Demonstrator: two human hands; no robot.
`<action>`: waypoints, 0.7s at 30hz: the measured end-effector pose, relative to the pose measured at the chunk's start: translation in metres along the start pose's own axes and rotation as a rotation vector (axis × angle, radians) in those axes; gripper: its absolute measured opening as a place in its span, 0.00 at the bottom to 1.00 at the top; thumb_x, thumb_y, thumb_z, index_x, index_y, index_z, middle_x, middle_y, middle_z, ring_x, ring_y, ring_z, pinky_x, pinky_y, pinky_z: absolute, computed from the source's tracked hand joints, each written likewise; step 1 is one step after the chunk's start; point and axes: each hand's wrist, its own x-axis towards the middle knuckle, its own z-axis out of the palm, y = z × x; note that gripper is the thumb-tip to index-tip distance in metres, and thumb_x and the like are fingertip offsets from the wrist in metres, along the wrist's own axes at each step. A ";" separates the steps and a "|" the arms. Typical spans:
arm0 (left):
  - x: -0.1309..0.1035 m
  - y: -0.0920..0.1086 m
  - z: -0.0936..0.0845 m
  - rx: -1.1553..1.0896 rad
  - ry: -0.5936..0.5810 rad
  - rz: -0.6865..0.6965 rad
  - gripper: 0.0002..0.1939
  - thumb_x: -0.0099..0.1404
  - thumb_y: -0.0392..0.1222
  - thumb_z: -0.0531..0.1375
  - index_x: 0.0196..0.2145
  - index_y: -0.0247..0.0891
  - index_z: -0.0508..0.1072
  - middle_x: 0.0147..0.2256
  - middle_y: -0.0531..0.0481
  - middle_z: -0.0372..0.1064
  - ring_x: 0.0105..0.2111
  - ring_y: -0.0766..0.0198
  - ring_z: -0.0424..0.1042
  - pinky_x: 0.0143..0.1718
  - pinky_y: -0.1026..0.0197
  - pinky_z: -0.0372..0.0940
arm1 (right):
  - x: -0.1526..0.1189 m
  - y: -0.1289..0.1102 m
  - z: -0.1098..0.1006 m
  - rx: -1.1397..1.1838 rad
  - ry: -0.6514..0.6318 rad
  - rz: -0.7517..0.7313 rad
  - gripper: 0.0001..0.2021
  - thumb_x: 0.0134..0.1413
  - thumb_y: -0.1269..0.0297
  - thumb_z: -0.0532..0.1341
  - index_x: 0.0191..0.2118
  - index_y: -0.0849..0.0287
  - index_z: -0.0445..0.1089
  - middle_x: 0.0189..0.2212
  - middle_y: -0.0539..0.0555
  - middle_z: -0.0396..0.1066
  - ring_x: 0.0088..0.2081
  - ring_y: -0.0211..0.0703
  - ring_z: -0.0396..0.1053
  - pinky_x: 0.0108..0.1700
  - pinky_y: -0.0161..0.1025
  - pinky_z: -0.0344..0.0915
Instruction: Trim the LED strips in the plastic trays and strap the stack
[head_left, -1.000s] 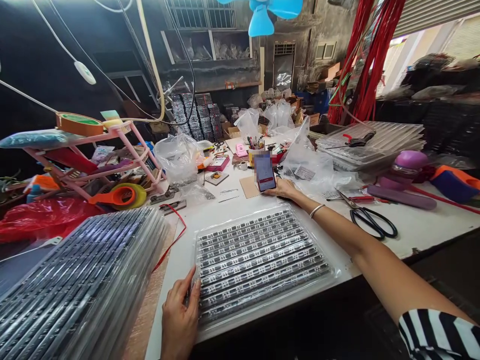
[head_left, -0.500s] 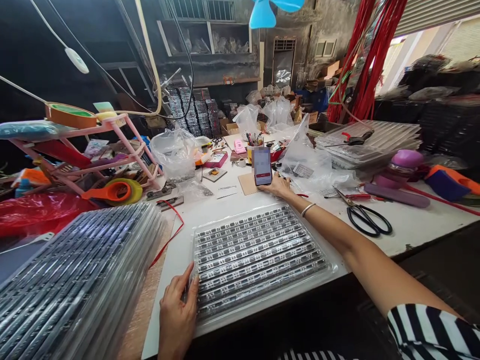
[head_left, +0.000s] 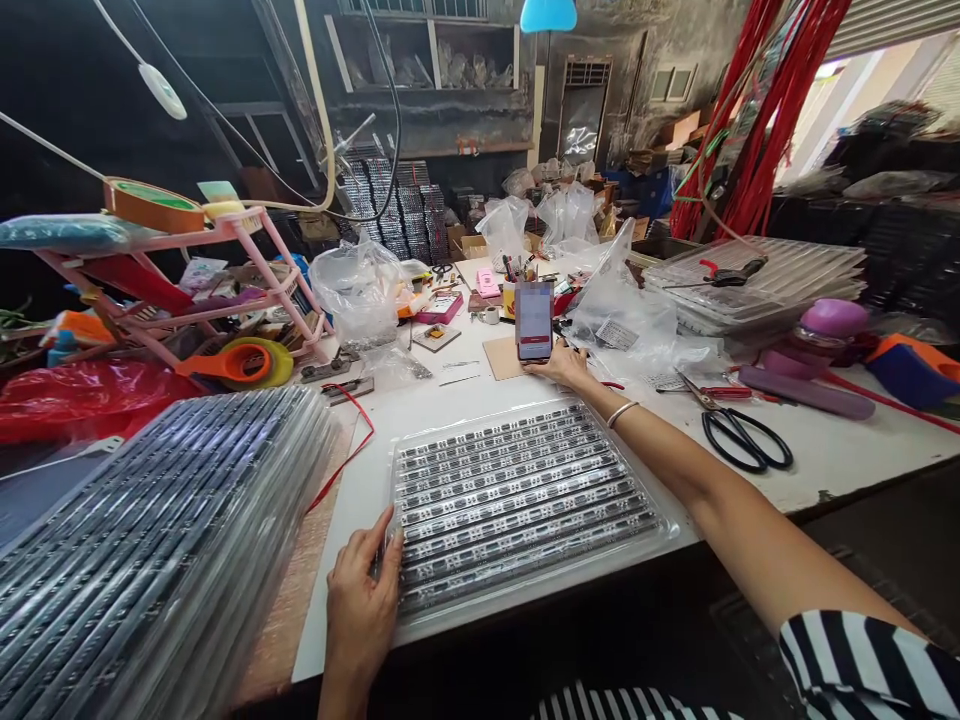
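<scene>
My right hand is stretched out over the table and closed around the lower part of a smartphone. The phone is held upright with its lit screen facing me. Part of that screen is blurred. In front of me lies a clear plastic tray filled with rows of dark strips with silvery details. My left hand grips the tray's left edge, thumb and forefinger at the rim; its other fingers are curled and partly hidden.
On the left rises a tall stack of similar filled trays. A pink rack with tape rolls stands behind it. Black-handled scissors lie at right, near a purple jar. Plastic bags and stacked empty trays sit farther back.
The camera view has shifted slightly, so the table and its items appear a little farther right. Both hands keep their places on the phone and the tray.
</scene>
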 end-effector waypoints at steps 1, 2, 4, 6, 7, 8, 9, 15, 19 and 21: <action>0.000 0.000 0.000 0.001 -0.001 -0.004 0.28 0.63 0.59 0.51 0.52 0.39 0.70 0.37 0.47 0.70 0.38 0.57 0.68 0.39 0.56 0.62 | 0.002 0.001 -0.001 -0.006 -0.006 -0.002 0.43 0.43 0.37 0.60 0.55 0.70 0.57 0.46 0.70 0.70 0.50 0.60 0.66 0.55 0.52 0.51; -0.001 0.000 0.000 0.002 -0.002 -0.009 0.27 0.64 0.59 0.51 0.52 0.39 0.70 0.37 0.48 0.70 0.38 0.57 0.68 0.40 0.56 0.62 | 0.003 0.002 -0.001 -0.011 -0.011 -0.002 0.41 0.44 0.37 0.60 0.54 0.69 0.59 0.46 0.70 0.70 0.50 0.59 0.67 0.54 0.51 0.53; -0.001 -0.001 0.001 -0.006 -0.003 -0.012 0.27 0.64 0.59 0.51 0.52 0.40 0.70 0.38 0.48 0.70 0.39 0.57 0.68 0.41 0.56 0.61 | 0.007 0.004 -0.003 -0.020 -0.016 0.000 0.37 0.46 0.39 0.60 0.52 0.67 0.62 0.46 0.69 0.70 0.50 0.58 0.67 0.53 0.50 0.54; -0.001 -0.002 0.001 -0.020 -0.007 -0.010 0.26 0.64 0.58 0.52 0.53 0.40 0.70 0.39 0.48 0.70 0.40 0.57 0.67 0.43 0.56 0.61 | 0.010 0.007 -0.004 -0.028 -0.024 0.005 0.33 0.47 0.41 0.60 0.50 0.66 0.65 0.45 0.68 0.71 0.49 0.58 0.67 0.52 0.48 0.56; -0.001 -0.002 0.001 -0.027 -0.008 -0.009 0.26 0.64 0.58 0.52 0.53 0.40 0.70 0.39 0.48 0.70 0.41 0.57 0.67 0.43 0.56 0.61 | 0.012 0.008 -0.005 -0.031 -0.030 0.008 0.32 0.48 0.41 0.60 0.48 0.67 0.66 0.44 0.68 0.71 0.49 0.57 0.67 0.51 0.48 0.56; -0.001 -0.002 0.001 -0.032 -0.009 -0.009 0.26 0.64 0.58 0.52 0.53 0.40 0.69 0.39 0.48 0.70 0.41 0.57 0.67 0.43 0.56 0.60 | 0.013 0.008 -0.006 -0.034 -0.036 0.011 0.31 0.48 0.42 0.60 0.47 0.67 0.67 0.44 0.68 0.71 0.49 0.57 0.67 0.51 0.48 0.57; -0.001 -0.002 0.001 -0.031 -0.010 -0.014 0.27 0.64 0.58 0.52 0.54 0.41 0.69 0.39 0.48 0.70 0.40 0.57 0.67 0.43 0.56 0.61 | 0.014 0.009 -0.007 -0.035 -0.043 0.012 0.30 0.48 0.42 0.61 0.46 0.67 0.68 0.43 0.67 0.72 0.48 0.57 0.68 0.51 0.48 0.57; -0.001 0.003 0.000 -0.023 -0.021 -0.062 0.28 0.63 0.59 0.53 0.56 0.43 0.67 0.39 0.49 0.69 0.37 0.59 0.67 0.34 0.58 0.61 | 0.019 0.017 -0.010 -0.034 -0.082 -0.006 0.22 0.57 0.47 0.57 0.44 0.64 0.69 0.44 0.59 0.71 0.46 0.46 0.68 0.52 0.49 0.60; -0.001 0.003 0.000 -0.036 -0.020 -0.063 0.28 0.63 0.59 0.53 0.55 0.41 0.68 0.40 0.48 0.69 0.38 0.58 0.67 0.36 0.58 0.61 | 0.019 0.020 -0.011 -0.011 -0.095 -0.014 0.18 0.58 0.52 0.57 0.45 0.62 0.68 0.44 0.57 0.69 0.46 0.44 0.68 0.50 0.50 0.63; -0.001 0.001 0.000 -0.044 -0.018 -0.044 0.28 0.63 0.59 0.53 0.55 0.40 0.68 0.39 0.48 0.69 0.39 0.58 0.67 0.39 0.58 0.61 | 0.018 0.019 -0.013 0.020 -0.101 -0.031 0.17 0.58 0.53 0.58 0.46 0.62 0.68 0.45 0.56 0.69 0.46 0.44 0.68 0.49 0.50 0.64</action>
